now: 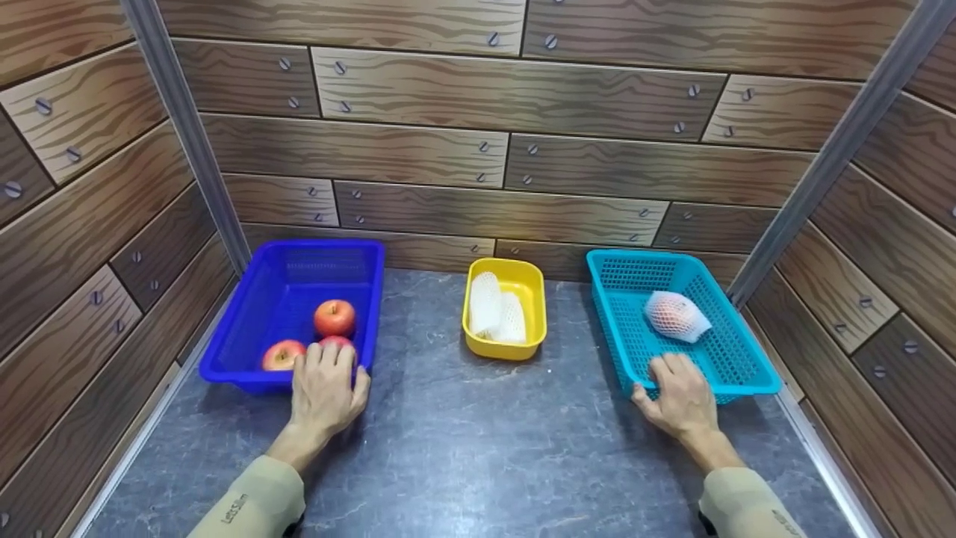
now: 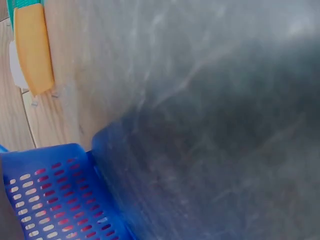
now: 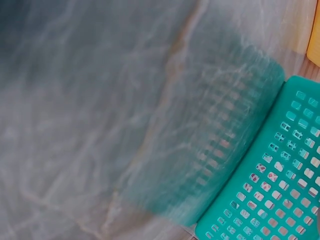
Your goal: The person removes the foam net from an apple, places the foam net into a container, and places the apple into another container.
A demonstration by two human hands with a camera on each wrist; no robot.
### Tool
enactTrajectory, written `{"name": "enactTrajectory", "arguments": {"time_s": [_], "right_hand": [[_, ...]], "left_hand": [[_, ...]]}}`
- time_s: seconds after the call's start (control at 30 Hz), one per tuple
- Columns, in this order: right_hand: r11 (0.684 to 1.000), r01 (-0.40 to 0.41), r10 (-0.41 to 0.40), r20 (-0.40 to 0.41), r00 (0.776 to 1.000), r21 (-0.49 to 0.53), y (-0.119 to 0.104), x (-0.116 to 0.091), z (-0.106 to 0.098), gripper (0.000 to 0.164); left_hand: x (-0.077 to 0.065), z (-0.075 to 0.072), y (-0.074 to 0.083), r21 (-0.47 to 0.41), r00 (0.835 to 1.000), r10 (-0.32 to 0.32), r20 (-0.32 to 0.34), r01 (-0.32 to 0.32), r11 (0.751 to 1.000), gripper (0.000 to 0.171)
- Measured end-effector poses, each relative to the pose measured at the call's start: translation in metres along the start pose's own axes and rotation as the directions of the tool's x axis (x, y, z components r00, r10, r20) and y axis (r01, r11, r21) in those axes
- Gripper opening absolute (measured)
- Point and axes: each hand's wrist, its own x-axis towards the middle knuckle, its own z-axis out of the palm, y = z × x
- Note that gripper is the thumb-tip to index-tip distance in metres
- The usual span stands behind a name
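Note:
In the head view my left hand (image 1: 325,388) grips the front rim of the blue basket (image 1: 224,351), fingers over the edge and thumb at the right corner. Inside lie a red apple (image 1: 334,319), a paler apple (image 1: 283,356) and a third apple, mostly hidden behind my fingers. My right hand (image 1: 681,396) holds the front rim of the teal basket (image 1: 609,314), its fingers bent over the edge. An apple in a white foam net (image 1: 676,315) lies in that basket. Each wrist view shows a basket's perforated wall, blue (image 2: 65,200) and teal (image 3: 270,185).
Between the two baskets stands a small yellow bin (image 1: 532,288) with white foam nets (image 1: 487,306) in it. Wood-patterned walls (image 1: 448,90) enclose the grey marbled table (image 1: 478,448) at the back and both sides.

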Motion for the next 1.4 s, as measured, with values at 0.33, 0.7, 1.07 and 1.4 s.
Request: {"name": "enactTrajectory", "arguments": {"time_s": [0.33,0.7,1.07,1.4], "right_hand": [[0.998,-0.034,0.032,0.025,0.999,0.062,0.001,0.007,-0.004,0.03],[0.956,-0.283,0.269,0.152,0.951,0.077,0.001,0.028,-0.019,0.021],[0.898,-0.438,0.429,0.273,0.861,-0.028,0.042,0.083,-0.032,0.029],[0.818,-0.558,0.544,0.5,0.673,-0.139,0.087,0.098,-0.019,0.086]], "left_hand": [[0.0,0.007,0.004,0.071,0.997,-0.058,0.051,0.055,0.996,0.039],[-0.001,0.01,0.006,0.077,0.998,-0.039,0.043,0.036,0.996,0.037],[-0.001,0.007,0.004,0.093,0.998,-0.047,0.047,0.043,0.995,0.037],[-0.001,0.007,0.006,0.096,0.997,-0.055,0.048,0.051,0.994,0.037]]}}
